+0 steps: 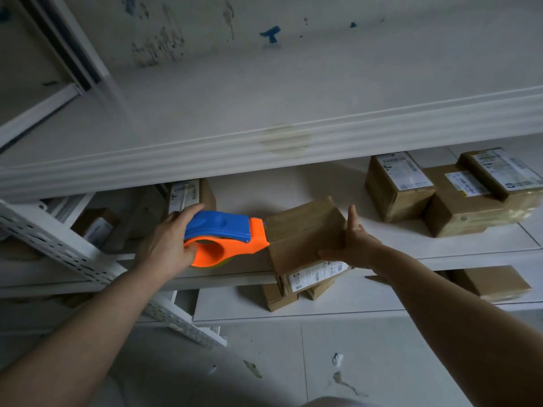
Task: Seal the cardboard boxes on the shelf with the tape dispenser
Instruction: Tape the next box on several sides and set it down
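Note:
A brown cardboard box (pixel 304 230) lies at the front edge of the middle shelf (pixel 484 254). My left hand (pixel 169 242) grips a blue and orange tape dispenser (pixel 226 236), whose orange nose presses against the box's left side. My right hand (pixel 352 242) holds the box's right end, fingers upright along its side and thumb under the front corner. The box's front flap hangs over the shelf edge.
Three labelled boxes (pixel 449 189) are stacked at the right of the same shelf. More boxes (pixel 188 195) stand at the back left. An upper shelf (pixel 264 148) overhangs closely. Lower shelf boxes (pixel 308 280) and a perforated white upright (pixel 58 245) sit below and left.

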The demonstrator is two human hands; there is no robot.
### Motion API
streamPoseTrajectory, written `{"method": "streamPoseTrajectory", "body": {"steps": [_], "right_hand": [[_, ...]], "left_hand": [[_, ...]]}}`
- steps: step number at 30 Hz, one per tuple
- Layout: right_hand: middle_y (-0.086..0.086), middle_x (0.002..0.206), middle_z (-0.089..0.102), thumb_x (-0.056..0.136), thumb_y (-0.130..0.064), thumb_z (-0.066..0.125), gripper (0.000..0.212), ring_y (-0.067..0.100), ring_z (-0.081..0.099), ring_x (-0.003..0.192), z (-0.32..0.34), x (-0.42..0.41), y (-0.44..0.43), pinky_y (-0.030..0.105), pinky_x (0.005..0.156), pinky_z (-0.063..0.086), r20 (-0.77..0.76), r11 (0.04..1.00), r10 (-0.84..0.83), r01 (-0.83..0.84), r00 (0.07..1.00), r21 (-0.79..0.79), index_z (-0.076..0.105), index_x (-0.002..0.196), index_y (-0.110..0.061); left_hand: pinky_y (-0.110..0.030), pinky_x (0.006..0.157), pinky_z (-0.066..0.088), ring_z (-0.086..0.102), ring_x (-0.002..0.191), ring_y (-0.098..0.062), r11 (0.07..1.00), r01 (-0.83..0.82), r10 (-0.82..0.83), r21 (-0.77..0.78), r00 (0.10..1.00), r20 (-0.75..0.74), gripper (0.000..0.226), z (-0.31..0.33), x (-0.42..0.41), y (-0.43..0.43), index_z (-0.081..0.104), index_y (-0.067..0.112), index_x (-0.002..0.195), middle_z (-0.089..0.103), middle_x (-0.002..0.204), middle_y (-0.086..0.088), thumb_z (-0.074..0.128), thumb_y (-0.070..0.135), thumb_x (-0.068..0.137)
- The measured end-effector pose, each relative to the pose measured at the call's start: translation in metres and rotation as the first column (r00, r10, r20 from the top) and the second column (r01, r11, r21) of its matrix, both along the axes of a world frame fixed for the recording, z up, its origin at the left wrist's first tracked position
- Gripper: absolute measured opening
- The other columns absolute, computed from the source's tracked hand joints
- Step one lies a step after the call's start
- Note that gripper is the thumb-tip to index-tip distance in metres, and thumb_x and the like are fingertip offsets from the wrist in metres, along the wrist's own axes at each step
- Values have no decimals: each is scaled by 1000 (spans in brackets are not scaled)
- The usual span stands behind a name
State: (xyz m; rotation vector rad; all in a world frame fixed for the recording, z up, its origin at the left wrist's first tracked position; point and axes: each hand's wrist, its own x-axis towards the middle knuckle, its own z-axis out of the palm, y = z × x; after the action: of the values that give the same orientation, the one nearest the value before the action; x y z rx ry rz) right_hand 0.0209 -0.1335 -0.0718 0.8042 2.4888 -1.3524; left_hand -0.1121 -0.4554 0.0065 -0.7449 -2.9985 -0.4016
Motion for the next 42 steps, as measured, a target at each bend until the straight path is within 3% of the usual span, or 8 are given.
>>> {"method": "streamPoseTrajectory", "body": {"steps": [13,16,19,22,28,33,38,42], "right_hand": [[9,155,20,72,-30,83,132,33,45,124,5,2,-5,39,89,52,21,1000,-1,2,1000,-27,-27,146,-34],[6,161,-4,75,-40,79,124,37,20,143,13,2,-8,46,107,39,44,992,82,-85,996,92,-21,149,-32],[8,156,-27,87,-61,48,99,27,-22,145,10,2,-21,51,118,-3,124,770,337,-349,933,534,-19,150,-26],[7,158,-23,79,-65,2,86,19,-25,144,5,3,-29,44,117,-12,189,617,444,-452,876,644,-14,152,-21],[2,161,-12,90,-61,29,83,13,-21,144,3,-2,-61,46,118,-10,131,539,551,-472,824,698,-4,154,-20],[-2,159,-15,78,-67,56,108,12,-21,143,-2,-11,-77,48,117,-13,109,484,586,-454,803,748,-5,154,-18],[-5,159,-20,70,-84,16,108,11,-23,144,-10,-20,-87,49,118,-9,146,508,529,-450,836,735,-10,153,-21],[-9,157,-20,61,-79,2,109,9,-23,143,-10,-18,-86,47,119,-8,142,503,524,-439,840,745,-7,153,-22]], "left_hand": [[-37,71,48,56,109,-33,988,26,-48,-155,989,-138,78,-9,13,7,33,33,145,49,131,-3,62,7,77],[-37,68,47,58,105,-32,982,36,-66,-187,985,-159,78,-7,15,10,32,33,146,49,128,-3,62,7,79],[-36,68,46,57,107,-31,984,34,-62,-177,986,-152,78,-6,15,11,31,34,146,48,128,-3,61,6,80],[-36,67,46,56,109,-30,986,38,-64,-164,985,-159,77,-8,15,12,31,33,146,48,127,-4,60,5,80],[-36,66,46,58,106,-30,990,53,-76,-132,983,-170,77,-14,15,12,32,30,145,50,125,-6,62,4,80],[-37,73,45,52,116,-30,996,28,-40,-84,990,-135,75,-17,14,9,30,32,147,47,135,-5,57,3,83],[-39,84,47,47,122,-28,998,50,-48,28,997,-64,80,-28,5,-5,28,40,146,48,137,-2,59,10,79],[-37,75,49,55,107,-32,991,-25,24,128,1000,12,85,-46,-5,-42,30,42,145,51,132,-7,60,5,75]]}}
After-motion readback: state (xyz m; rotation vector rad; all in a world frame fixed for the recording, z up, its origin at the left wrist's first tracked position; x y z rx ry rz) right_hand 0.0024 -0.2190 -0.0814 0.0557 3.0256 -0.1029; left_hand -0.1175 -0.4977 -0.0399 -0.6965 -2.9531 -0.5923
